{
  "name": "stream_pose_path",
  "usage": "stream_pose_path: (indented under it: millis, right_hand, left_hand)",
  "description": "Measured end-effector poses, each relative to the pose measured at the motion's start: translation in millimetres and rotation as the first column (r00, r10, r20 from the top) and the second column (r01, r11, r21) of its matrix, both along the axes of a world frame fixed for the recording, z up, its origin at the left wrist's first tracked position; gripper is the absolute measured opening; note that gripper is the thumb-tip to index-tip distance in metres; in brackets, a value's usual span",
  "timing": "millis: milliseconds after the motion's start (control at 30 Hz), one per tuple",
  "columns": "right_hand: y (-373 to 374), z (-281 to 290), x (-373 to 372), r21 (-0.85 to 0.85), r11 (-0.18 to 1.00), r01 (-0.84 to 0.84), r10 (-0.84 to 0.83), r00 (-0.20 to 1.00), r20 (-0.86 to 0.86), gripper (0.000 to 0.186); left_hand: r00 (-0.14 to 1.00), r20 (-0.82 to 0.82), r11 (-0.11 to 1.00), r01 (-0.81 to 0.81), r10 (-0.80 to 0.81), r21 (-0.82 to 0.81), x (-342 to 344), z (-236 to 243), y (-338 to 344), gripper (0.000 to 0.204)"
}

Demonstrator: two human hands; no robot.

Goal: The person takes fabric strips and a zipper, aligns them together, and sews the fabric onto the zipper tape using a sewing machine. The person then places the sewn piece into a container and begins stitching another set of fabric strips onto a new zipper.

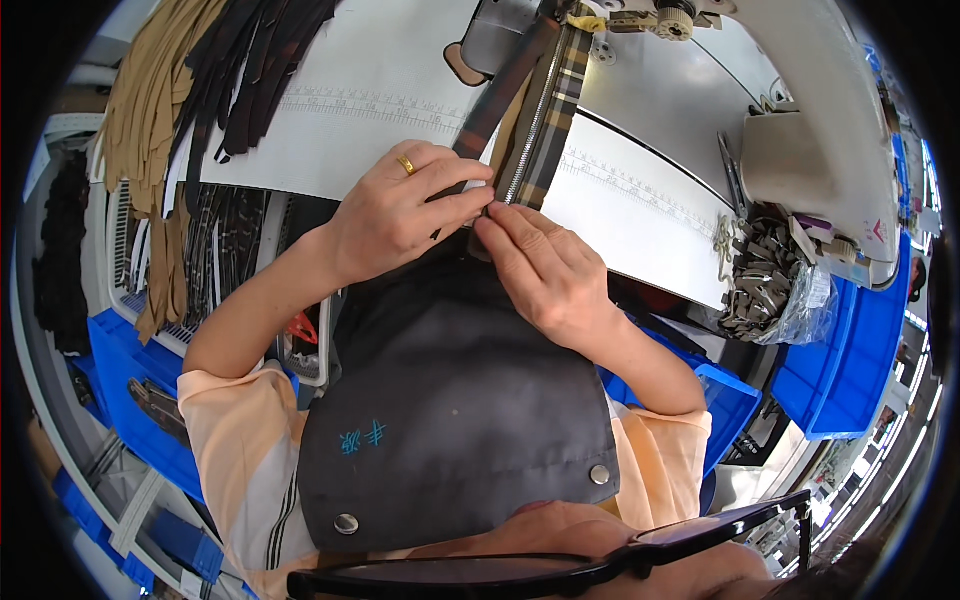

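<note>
A long fabric strip with a metal zipper [530, 135] and plaid edge [560, 110] runs from the sewing machine [672, 22] toward me. A dark strip [505, 90] lies along its left side. My left hand [410, 205], wearing a gold ring, pinches at the near end of the dark strip, beside a small white piece; exactly what lies between its fingers is hidden. My right hand [545, 275] presses closed fingers on the near end of the zipper strip, just right of my left fingertips.
Tan strips [140, 90] and black strips [240, 60] drape over the white ruled table [360, 70] at left. A clear bag [805, 310] and small brown pieces sit at right. Blue bins [835, 360] stand beside and below the table, and metal tweezers [730, 170] lie near the machine.
</note>
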State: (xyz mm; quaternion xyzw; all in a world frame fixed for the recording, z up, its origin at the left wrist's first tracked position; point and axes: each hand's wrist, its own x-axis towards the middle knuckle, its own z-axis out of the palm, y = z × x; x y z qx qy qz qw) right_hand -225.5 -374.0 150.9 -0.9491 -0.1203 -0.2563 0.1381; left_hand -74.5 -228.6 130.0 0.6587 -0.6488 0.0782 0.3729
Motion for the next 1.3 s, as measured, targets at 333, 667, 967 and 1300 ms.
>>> stream_pose_path:
  millis: [333, 667, 967, 1300]
  right_hand:
    - [-14, -3, -11, 0.008, 1.0, -0.03, 0.03, 0.999, 0.04, 0.026]
    - [-8, 1, -6, -0.051, 0.998, -0.03, 0.034, 0.996, 0.08, 0.025]
    - [-2, -1, -10, -0.139, 0.988, 0.063, -0.058, 0.998, 0.038, 0.025]
    - [-4, -3, -8, -0.133, 0.99, 0.04, -0.024, 0.993, 0.114, 0.022]
  left_hand:
    - [0.997, 0.073, 0.999, -0.016, 0.013, 0.043, 2, 1, 0, 0.03]
    - [0.996, 0.081, 0.997, -0.039, 0.033, 0.073, 1, 0, 2, 0.03]
    - [0.984, -0.171, 0.994, 0.069, -0.053, 0.088, 7, 3, 13, 0.035]
    - [0.999, -0.01, 0.999, -0.038, 0.038, 0.026, -15, 17, -9, 0.033]
